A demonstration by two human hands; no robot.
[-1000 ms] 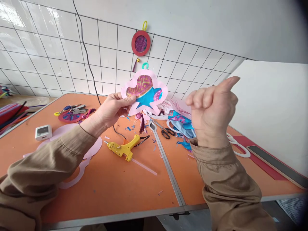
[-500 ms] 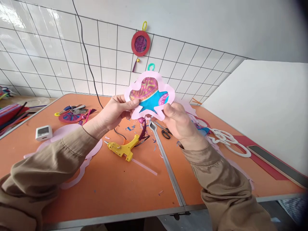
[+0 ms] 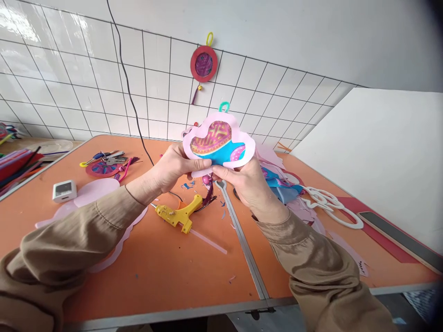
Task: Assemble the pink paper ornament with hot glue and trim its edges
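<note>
I hold a pink cloud-shaped paper ornament (image 3: pixel 218 140) with a patterned heart, a blue star and a green loop on top, above the orange table (image 3: pixel 166 263). My left hand (image 3: pixel 173 166) pinches its lower left edge. My right hand (image 3: pixel 244 180) pinches its lower middle edge from below. A dark red tassel (image 3: pixel 209 194) hangs beneath the ornament. Both hands are closed on the ornament, which is tilted back a little.
A yellow glue gun (image 3: pixel 178 213) lies just below my hands. Scissors, blue and pink scraps (image 3: pixel 282 190) and white cut-outs (image 3: pixel 328 203) sit to the right. Pink sheets (image 3: pixel 93 191), a small white device (image 3: pixel 64 190) and keys (image 3: pixel 104 159) lie left. A red round ornament (image 3: pixel 204 64) hangs on the tiled wall.
My right hand came down from the air and took hold of the ornament's lower edge. The ornament shifted slightly right and tipped back flatter.
</note>
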